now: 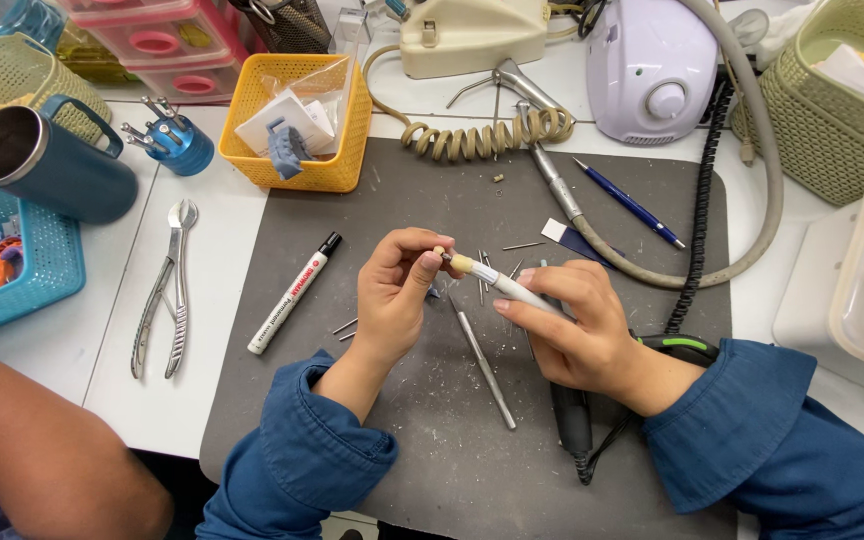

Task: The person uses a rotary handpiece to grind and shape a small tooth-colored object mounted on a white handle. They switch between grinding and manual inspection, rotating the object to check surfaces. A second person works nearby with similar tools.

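Over the grey mat (432, 420), the right hand (577, 325) is gripping a white handpiece (507, 287), while the left hand (397, 285) is pinching its tip, possibly around a small piece. Farther off, a white marker (292, 295), pliers (164, 290) and a yellow basket (297, 110) are lying on the cluttered white bench (222, 240).

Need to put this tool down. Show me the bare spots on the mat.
Free: the grey mat near its front edge between the sleeves, and its left part between the white marker and yellow basket. Crowded: around both hands, with metal pins, a steel rod and the black handpiece.
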Motion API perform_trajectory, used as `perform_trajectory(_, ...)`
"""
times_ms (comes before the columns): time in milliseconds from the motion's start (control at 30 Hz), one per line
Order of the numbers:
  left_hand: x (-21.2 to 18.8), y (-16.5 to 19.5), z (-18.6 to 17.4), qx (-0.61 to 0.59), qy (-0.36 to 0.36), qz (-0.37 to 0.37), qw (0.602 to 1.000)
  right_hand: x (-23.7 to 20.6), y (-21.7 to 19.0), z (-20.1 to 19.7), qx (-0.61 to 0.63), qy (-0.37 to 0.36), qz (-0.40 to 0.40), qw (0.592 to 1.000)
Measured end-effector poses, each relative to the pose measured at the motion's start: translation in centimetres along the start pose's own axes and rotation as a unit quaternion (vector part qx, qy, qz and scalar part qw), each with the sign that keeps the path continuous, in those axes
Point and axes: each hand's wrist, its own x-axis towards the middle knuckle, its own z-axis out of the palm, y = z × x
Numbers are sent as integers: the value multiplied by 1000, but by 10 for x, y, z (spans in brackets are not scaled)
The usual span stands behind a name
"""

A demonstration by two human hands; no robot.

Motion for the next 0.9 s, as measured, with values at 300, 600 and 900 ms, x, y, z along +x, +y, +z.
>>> perform_trajectory(300, 6, -9, -3, -15, -4, -15, 1000, -3, 14, 2, 22, -11, 22, 999)
perform_trajectory(600, 8, -10, -9, -24, -24, -6, 999, -4, 15, 6, 52, -23, 43, 997)
perform_trajectory(900, 7, -11, -10, -30, -35, -7, 999, -10, 14, 11, 62, -40, 46, 996)
